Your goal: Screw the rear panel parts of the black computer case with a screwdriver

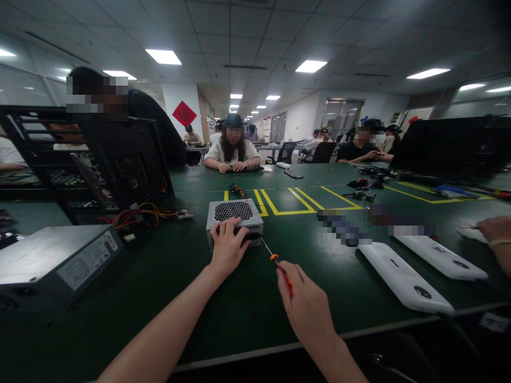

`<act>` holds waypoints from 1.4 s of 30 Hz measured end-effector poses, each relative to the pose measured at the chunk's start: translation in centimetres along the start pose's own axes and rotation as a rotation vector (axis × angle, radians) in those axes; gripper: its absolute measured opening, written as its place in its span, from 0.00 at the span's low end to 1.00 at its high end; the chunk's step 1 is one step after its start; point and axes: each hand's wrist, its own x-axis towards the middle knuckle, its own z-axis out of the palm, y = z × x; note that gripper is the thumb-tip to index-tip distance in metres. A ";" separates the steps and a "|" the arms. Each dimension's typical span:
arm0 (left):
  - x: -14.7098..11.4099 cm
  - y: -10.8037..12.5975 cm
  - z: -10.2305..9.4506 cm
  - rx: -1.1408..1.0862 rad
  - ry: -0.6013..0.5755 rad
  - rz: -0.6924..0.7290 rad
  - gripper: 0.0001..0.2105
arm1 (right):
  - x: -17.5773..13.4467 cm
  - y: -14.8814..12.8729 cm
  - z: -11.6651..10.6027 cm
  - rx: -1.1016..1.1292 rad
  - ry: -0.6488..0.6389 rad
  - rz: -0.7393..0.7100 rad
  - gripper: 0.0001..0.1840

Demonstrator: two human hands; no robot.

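Observation:
A grey computer power supply (230,208) with a perforated honeycomb top stands on the green table in front of me. My left hand (228,247) grips its near side, fingers over the top edge and thumb toward the right. In my right hand (305,298) is a screwdriver (274,258) with an orange and black handle, fingers wrapped round it. The thin shaft points up and left, its tip at the power supply's near right corner. Whether the tip sits in a screw is too small to tell. A bundle of cables (237,190) lies behind the power supply.
At left are another power supply (56,260), an open black computer case (115,159) and loose coloured wires (154,211). Two white oblong devices (403,274) lie at right, near another person's hand (497,231). A black monitor-like panel (447,146) stands farther back. A person sits opposite.

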 end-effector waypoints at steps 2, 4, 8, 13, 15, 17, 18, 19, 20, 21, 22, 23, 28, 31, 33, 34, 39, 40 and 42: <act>0.0 0.0 0.0 0.001 -0.001 0.000 0.07 | 0.0 0.0 0.0 0.020 0.005 0.070 0.13; 0.0 0.0 0.0 0.006 -0.002 0.004 0.08 | 0.0 -0.1 -0.1 0.063 -0.037 0.127 0.12; 0.0 0.0 0.0 0.020 -0.004 0.010 0.09 | -0.3 -0.5 0.0 0.091 -0.087 0.114 0.11; -0.1 -0.2 0.2 0.022 -0.009 0.020 0.09 | -0.2 -0.3 0.4 0.106 0.007 0.079 0.09; -0.1 -0.2 0.2 0.012 -0.006 0.020 0.09 | -0.1 0.0 0.4 0.110 0.017 0.078 0.08; -0.1 -0.2 0.2 -0.001 0.000 0.022 0.09 | 0.0 0.2 0.3 0.109 0.020 0.078 0.09; -0.1 -0.2 0.2 -0.006 0.004 0.023 0.09 | 0.0 0.3 0.3 0.107 0.020 0.078 0.10; -0.1 -0.2 0.2 -0.009 0.007 0.023 0.09 | 0.0 0.3 0.2 0.105 0.019 0.079 0.10; -0.1 -0.2 0.1 -0.011 0.011 0.022 0.09 | -0.1 0.3 0.2 0.106 0.018 0.082 0.10; -0.1 -0.2 0.1 -0.012 0.013 0.020 0.08 | -0.1 0.3 0.1 0.114 0.021 0.086 0.10; -0.1 -0.1 0.1 -0.011 0.013 0.016 0.08 | -0.2 0.2 0.0 0.126 0.030 0.089 0.10; -0.1 -0.1 0.1 -0.011 0.013 0.013 0.07 | -0.3 0.1 0.0 0.143 0.038 0.091 0.09; -0.1 -0.1 0.2 -0.018 0.010 0.001 0.06 | -0.6 -0.8 0.2 0.215 -0.004 0.026 0.09; -0.1 -0.1 0.2 -0.023 0.005 -0.004 0.06 | -0.5 -1.1 0.4 0.229 -0.018 0.030 0.10; -0.1 -0.1 0.2 -0.024 0.002 -0.007 0.06 | -0.4 -1.0 0.4 0.244 -0.012 0.056 0.10; 0.0 -0.1 0.2 -0.024 0.002 -0.007 0.05 | -0.4 -0.9 0.3 0.255 -0.006 0.070 0.10; 0.0 -0.2 0.0 -0.027 -0.005 0.007 0.05 | -0.5 0.3 -0.6 0.333 0.064 0.174 0.10; -0.1 -0.2 -0.1 -0.027 -0.008 0.009 0.06 | -0.2 0.6 -0.9 0.355 0.067 0.204 0.11; -0.1 -0.3 -0.2 -0.025 -0.014 0.014 0.06 | 0.7 1.2 -1.3 0.411 0.049 0.276 0.14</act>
